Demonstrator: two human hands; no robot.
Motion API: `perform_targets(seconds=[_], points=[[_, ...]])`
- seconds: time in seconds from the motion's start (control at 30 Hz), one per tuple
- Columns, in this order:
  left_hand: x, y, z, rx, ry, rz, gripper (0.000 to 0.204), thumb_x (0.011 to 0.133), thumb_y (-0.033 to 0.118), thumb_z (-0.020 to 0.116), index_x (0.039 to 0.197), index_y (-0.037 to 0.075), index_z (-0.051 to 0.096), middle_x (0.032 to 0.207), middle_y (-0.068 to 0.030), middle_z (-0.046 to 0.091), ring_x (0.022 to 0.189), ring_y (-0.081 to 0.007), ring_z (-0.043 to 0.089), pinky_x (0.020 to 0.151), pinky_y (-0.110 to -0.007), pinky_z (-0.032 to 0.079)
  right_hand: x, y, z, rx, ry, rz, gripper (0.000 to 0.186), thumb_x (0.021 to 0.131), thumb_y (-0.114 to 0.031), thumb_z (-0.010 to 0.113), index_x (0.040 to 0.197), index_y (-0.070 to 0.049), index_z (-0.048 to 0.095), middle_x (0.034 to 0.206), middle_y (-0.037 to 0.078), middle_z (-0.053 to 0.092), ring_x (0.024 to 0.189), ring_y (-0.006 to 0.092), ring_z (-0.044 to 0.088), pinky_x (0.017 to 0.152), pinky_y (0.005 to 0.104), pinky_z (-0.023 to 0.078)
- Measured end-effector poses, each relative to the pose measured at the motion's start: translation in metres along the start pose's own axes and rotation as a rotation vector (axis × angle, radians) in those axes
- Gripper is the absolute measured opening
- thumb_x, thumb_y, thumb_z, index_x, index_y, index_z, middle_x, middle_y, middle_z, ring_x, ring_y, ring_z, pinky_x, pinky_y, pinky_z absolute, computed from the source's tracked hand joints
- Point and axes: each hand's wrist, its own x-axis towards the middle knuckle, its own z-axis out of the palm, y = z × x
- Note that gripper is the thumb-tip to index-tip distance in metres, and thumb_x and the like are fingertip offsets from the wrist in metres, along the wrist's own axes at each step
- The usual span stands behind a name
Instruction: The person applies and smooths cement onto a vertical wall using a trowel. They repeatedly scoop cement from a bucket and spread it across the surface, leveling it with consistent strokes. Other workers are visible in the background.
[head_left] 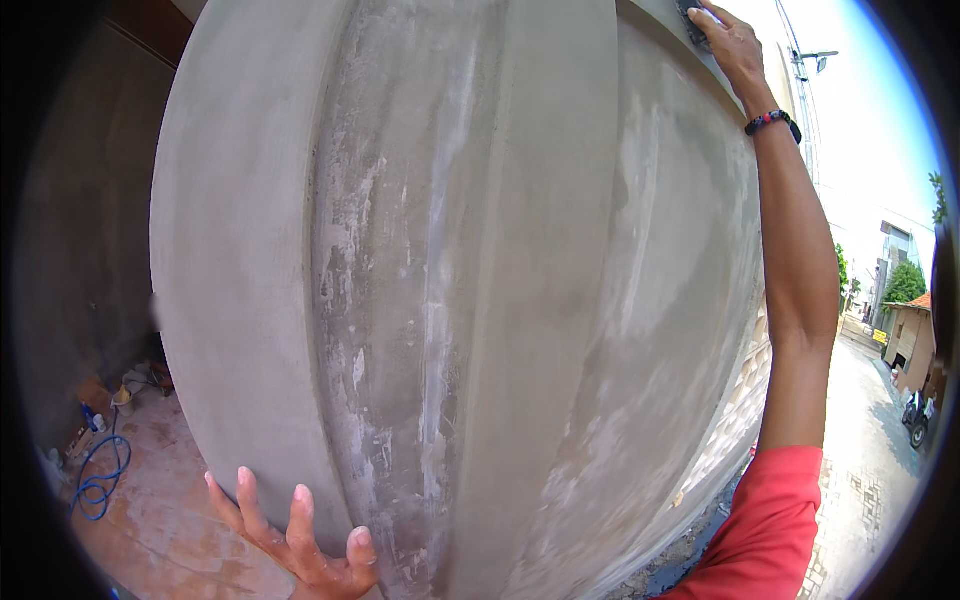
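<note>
A grey plastered concrete pillar (pixel 470 280) with vertical recessed bands fills the middle of the view. My left hand (pixel 300 540) rests flat against its lower left edge, fingers spread, holding nothing. My right hand (pixel 728 42) is raised high at the pillar's upper right and presses a small dark pad (pixel 692 22) against the plaster. A beaded bracelet (pixel 772 121) is on that wrist. My right arm wears a red sleeve (pixel 770 520).
A blue hose (pixel 100 478) lies coiled on the reddish floor (pixel 170 520) at lower left, near small containers (pixel 125 392). On the right is a paved street (pixel 860 470) with buildings, trees and a parked motorbike (pixel 915 418).
</note>
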Motion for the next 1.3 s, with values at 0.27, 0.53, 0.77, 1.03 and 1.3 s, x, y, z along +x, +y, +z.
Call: perform_targets(seconds=[0.27,0.53,0.77,1.03,1.3], points=[[0.000,0.007,0.000,0.046,-0.015,-0.031,0.057,0.097,0.043,0.048,0.144,0.010,0.044,0.155,-0.0307,0.028,0.144,-0.0565,0.019,0.112,-0.073,0.017,-0.045,-0.075,0.025,0.048,0.102,-0.118,0.056,0.087,-0.057,0.068,0.130,-0.020,0.070,0.114,0.015,0.074,0.109,0.0279,0.069,0.094,0.0359,0.052],[0.002,0.005,0.003,0.009,-0.006,-0.003,0.057,0.097,0.042,0.049,0.143,0.008,0.044,0.155,-0.0319,0.028,0.145,-0.0562,0.018,0.112,-0.073,0.017,-0.042,-0.016,0.011,0.023,0.130,0.095,0.057,0.084,-0.050,0.070,0.130,-0.018,0.069,0.114,0.015,0.074,0.108,0.0290,0.069,0.097,0.0380,0.051],[0.001,0.005,0.004,0.011,0.013,-0.018,0.056,0.096,0.041,0.049,0.142,0.008,0.045,0.155,-0.0313,0.028,0.145,-0.0560,0.018,0.112,-0.073,0.016,0.016,-0.018,0.019,0.038,0.026,-0.002,0.058,0.086,-0.056,0.069,0.132,-0.022,0.069,0.117,0.015,0.073,0.110,0.0281,0.069,0.094,0.0358,0.052],[0.002,0.007,0.001,0.031,0.018,-0.037,0.055,0.096,0.041,0.050,0.141,0.009,0.047,0.155,-0.0297,0.028,0.144,-0.0569,0.018,0.112,-0.072,0.018,-0.045,0.024,0.003,0.122,-0.014,0.336,0.055,0.084,-0.048,0.069,0.131,-0.019,0.069,0.128,0.017,0.069,0.119,0.0293,0.065,0.101,0.0360,0.049],[0.002,0.008,0.009,-0.007,0.033,-0.035,0.056,0.095,0.041,0.052,0.141,0.009,0.047,0.155,-0.0297,0.028,0.144,-0.0575,0.019,0.111,-0.074,0.018,0.016,-0.020,0.008,0.062,0.033,0.231,0.054,0.085,-0.052,0.069,0.130,-0.021,0.070,0.115,0.013,0.074,0.110,0.0275,0.069,0.098,0.0358,0.050]])
